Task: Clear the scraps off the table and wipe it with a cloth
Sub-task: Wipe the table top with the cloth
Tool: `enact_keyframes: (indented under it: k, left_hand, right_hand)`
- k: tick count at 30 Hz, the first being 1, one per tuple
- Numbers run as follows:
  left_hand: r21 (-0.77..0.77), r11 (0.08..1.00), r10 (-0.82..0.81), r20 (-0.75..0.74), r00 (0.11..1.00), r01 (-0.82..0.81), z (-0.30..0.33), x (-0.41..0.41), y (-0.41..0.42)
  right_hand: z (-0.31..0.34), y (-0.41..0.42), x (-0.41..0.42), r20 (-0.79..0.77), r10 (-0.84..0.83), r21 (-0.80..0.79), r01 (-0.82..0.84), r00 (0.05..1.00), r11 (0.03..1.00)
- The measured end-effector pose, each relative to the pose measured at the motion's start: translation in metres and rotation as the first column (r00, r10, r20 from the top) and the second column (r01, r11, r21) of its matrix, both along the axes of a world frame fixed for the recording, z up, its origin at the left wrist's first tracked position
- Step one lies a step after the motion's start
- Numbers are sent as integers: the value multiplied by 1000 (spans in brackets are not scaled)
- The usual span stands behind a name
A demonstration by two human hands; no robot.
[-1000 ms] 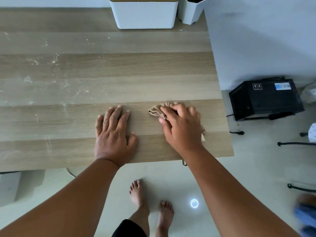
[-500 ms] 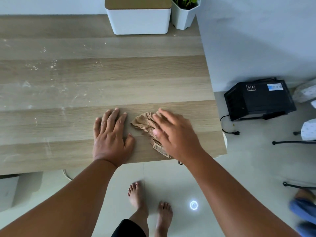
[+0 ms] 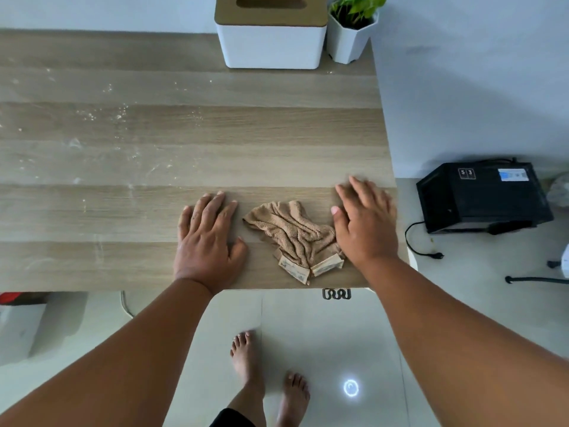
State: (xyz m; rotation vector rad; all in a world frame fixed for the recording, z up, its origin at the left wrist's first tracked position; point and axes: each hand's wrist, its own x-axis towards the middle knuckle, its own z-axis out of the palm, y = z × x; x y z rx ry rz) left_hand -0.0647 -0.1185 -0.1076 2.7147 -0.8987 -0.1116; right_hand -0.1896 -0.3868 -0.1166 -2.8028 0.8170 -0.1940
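I see the cloth (image 3: 294,234) lying crumpled on the worktop (image 3: 154,167), close to its near edge and toward the right corner. Its long axis runs diagonally, from a bunched end at upper left down to the lower right, where two pale tags (image 3: 309,268) splay toward the near edge. The left hand (image 3: 207,241) lies flat, palm down, just left of the cloth, fingers spread and pointing away from me, gripping nothing. The right hand (image 3: 365,224) is likewise open and flat, just right of the cloth; its heel seems to touch the cloth's right edge, though I cannot be sure from this angle. Farther out to the left, pale crumbs and smears (image 3: 101,114) speckle the wood. At the far edge stand a white tissue box (image 3: 271,41) with a tan lid and, just beside it to the right, a small potted plant (image 3: 351,32). Off the worktop, a black box (image 3: 483,197) sits on the floor against the wall.
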Motion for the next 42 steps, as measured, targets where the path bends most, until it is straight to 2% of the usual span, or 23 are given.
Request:
enact_keyframes:
  k: [4, 7, 9, 11, 14, 16, 19, 25, 31, 37, 40, 42]
  left_hand:
    - [-29, 999, 12, 0, 1000, -12, -1, -2, -1]
    - [-163, 984, 62, -55, 997, -71, 7, -10, -21]
    - [-213, 977, 3, -4, 1000, -4, 13, -26, -52]
    - [-171, 984, -36, 42, 998, 42, 13, -47, -89]
    - [-58, 997, 53, 8, 999, -52, 4, -76, -125]
    - [-4, 997, 83, 35, 996, -83, -4, -83, -126]
    - [-1, 1000, 24, 97, 995, -25, -11, -81, -116]
    - [36, 999, -24, 60, 998, 22, -4, -85, -100]
    - [37, 999, -29, 51, 998, 27, -4, -77, -37]
    - [-13, 996, 83, -15, 996, -84, -3, -30, 38]
    - [26, 972, 234, -33, 972, -233, -2, 7, 78]
    - [86, 934, 354, -76, 932, -348, -2, 24, 92]
  right_hand:
    - [-2, -1, 1, 11, 0, -3, 0, 1000, 1000]
    - [-3, -2, 2, 1, 1, -9, -1, 1000, 1000]
    - [-2, -3, 1, 4, 5, -6, -5, 1000, 1000]
    - [0, -3, 1, -1, 1, 13, -1, 1000, 1000]
    - [1, -3, 2, -26, -10, 19, 10, 1000, 1000]
    - [1, -3, 3, -22, -9, 26, 10, 1000, 1000]
    - [0, -2, 2, -14, -8, 38, 9, 1000, 999]
    - [4, -2, 1, -18, -14, 53, 15, 1000, 998]
    - [5, 0, 1, -64, 3, 51, 1, 998, 999]
    - [5, 5, 7, -94, -20, 14, 21, 995, 1000]
    - [9, 19, 31, -50, -84, -9, 84, 995, 996]
    - [9, 35, 51, -15, -68, -17, 68, 998, 998]
